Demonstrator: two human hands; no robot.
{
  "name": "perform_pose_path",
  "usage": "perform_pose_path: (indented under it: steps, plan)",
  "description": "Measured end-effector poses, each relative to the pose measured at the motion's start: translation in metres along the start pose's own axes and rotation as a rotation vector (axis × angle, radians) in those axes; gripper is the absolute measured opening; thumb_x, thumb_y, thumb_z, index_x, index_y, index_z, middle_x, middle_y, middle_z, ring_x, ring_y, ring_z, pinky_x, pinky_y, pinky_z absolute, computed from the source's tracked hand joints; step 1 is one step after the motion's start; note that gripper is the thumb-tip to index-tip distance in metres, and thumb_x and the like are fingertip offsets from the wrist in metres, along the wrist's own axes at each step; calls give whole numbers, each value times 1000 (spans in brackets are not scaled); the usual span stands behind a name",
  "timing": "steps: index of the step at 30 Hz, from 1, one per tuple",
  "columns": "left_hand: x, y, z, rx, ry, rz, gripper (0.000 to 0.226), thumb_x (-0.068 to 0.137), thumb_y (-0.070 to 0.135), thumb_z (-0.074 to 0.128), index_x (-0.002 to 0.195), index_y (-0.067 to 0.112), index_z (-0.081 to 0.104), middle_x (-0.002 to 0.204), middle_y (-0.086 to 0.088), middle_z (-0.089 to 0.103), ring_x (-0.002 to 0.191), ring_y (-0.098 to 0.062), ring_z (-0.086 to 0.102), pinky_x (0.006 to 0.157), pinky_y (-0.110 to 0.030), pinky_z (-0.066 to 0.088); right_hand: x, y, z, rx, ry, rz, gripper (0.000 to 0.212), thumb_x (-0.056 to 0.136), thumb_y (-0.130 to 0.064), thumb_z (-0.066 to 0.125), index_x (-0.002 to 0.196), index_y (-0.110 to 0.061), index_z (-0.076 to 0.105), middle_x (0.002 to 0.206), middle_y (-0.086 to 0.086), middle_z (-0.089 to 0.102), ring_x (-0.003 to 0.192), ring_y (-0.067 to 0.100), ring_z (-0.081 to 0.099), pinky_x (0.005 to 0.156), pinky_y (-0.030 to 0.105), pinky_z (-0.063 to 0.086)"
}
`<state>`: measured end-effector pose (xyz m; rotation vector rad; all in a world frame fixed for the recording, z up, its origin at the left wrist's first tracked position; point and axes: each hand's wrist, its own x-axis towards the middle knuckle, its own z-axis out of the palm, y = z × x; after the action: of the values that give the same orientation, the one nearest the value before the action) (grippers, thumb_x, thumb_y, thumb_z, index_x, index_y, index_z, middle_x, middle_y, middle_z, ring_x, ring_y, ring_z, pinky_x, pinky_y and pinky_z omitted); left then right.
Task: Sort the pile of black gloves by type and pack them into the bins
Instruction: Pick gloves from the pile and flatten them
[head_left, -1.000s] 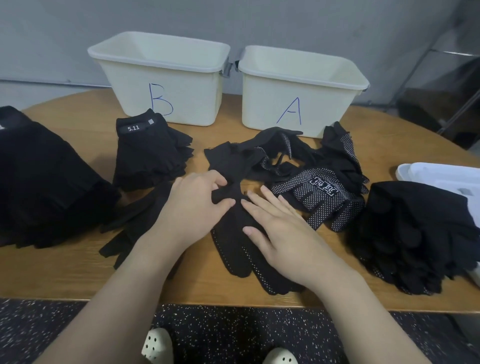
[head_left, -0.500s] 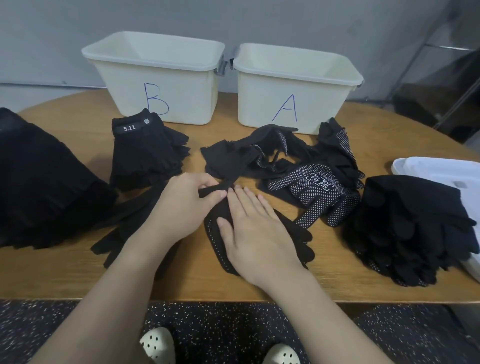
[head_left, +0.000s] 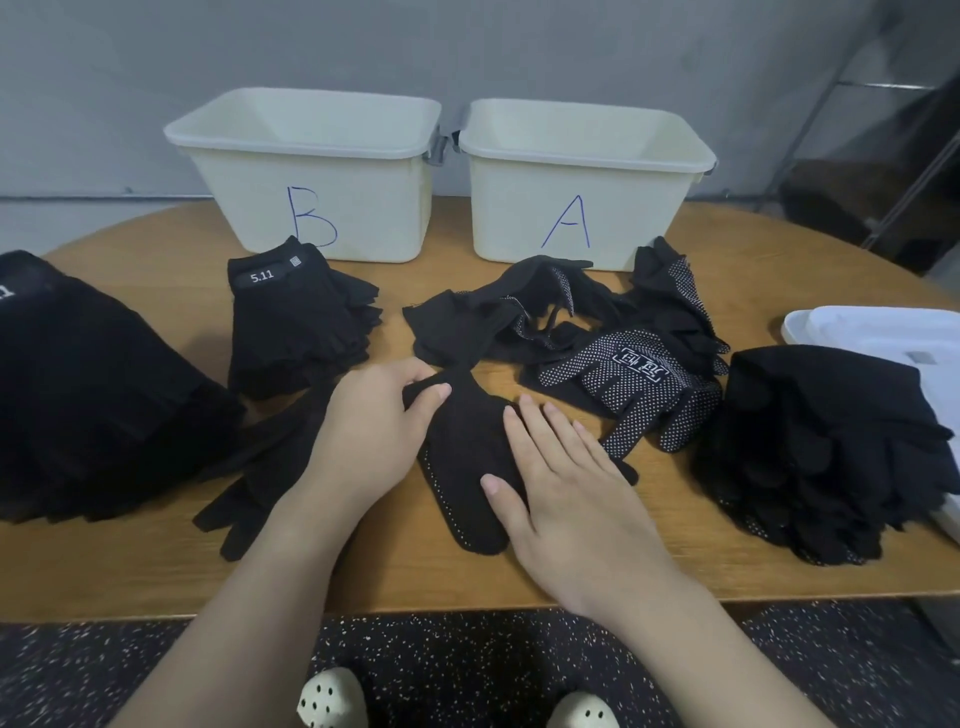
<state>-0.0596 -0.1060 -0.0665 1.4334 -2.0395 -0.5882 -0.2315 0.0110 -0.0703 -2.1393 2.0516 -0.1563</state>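
Head view: the right hand (head_left: 566, 483) has slid rightward off the dotted glove (head_left: 467, 457), now pressing flat with straight fingers on its right edge. The left hand (head_left: 374, 431) pinches the glove cuff. Glove lies centre of worktop (head_left: 415, 577), flattened; stacking probably follows. Bins B (head_left: 311, 171) and A (head_left: 587, 182) hold nothing visible

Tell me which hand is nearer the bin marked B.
Left. The left hand pinches the cuff of the dotted glove, below the bin marked B. The right hand lies flat on that glove, farther right and closer to the table edge.
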Motion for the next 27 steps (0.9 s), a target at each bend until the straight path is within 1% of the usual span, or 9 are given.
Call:
perform_pose_path:
  steps: [5,7,10,13,15,17,19,23,27]
  plan:
    - [0,0,0,9,22,-18,20,101,36,61,99,18,70,85,5,70,80,-13,67,76,-40,60,-7,2,-5,-12,-40,30,81,93,-64,-7,161,-20,-17,169,-5,-23,153,10,-26,125,31,-15]
    - [-2,4,-1,-27,50,-19,17,100,36,63,97,20,68,83,8,69,80,-10,67,73,-31,58,-7,2,-4,-9,-30,35,83,92,-66,-9,161,-19,-17,169,-4,-23,153,10,-27,124,31,-16]
    - [-11,18,-7,-137,121,11,12,94,33,71,91,23,66,76,15,65,75,-1,64,66,-11,48,-5,3,-2,-11,-11,29,83,93,-66,-11,161,-19,-16,169,-4,-22,153,8,-27,124,31,-17]
    - [-19,24,-10,-242,58,36,13,87,33,78,92,27,68,70,17,66,76,2,63,70,-7,47,-3,3,-4,1,4,19,80,97,-65,-3,162,-20,-13,170,-4,-20,153,7,-26,125,31,-17]
    - [-21,20,-7,-194,33,75,15,84,36,79,89,26,69,70,15,68,75,-1,66,73,-14,52,-2,3,-6,11,10,9,80,99,-66,0,163,-20,-12,170,-4,-19,153,7,-26,122,28,-20]
    - [-20,16,-5,-102,89,93,17,86,31,79,81,22,66,69,11,67,73,-4,66,72,-21,55,-2,5,-8,30,6,-9,79,101,-68,4,163,-21,-11,170,-5,-19,152,5,-27,121,27,-20]
    - [-17,14,-5,-81,158,76,15,88,28,78,83,19,68,71,12,68,72,-1,66,70,-16,53,-2,9,-12,66,-9,-20,79,103,-69,11,163,-23,-12,169,-7,-21,151,2,-27,122,26,-19]
    - [-13,15,-12,-113,268,64,14,90,29,75,94,16,71,78,13,70,76,3,67,72,-15,54,-3,23,-20,110,-64,-30,84,100,-72,20,163,-25,-13,168,-12,-23,150,-2,-27,123,23,-17]
    - [-25,27,-17,-157,301,149,15,87,25,77,98,18,72,82,22,67,82,7,67,75,-4,51,-3,40,-30,222,-104,-50,91,95,-68,49,165,-29,7,170,-18,-8,153,-3,-14,121,16,-11]
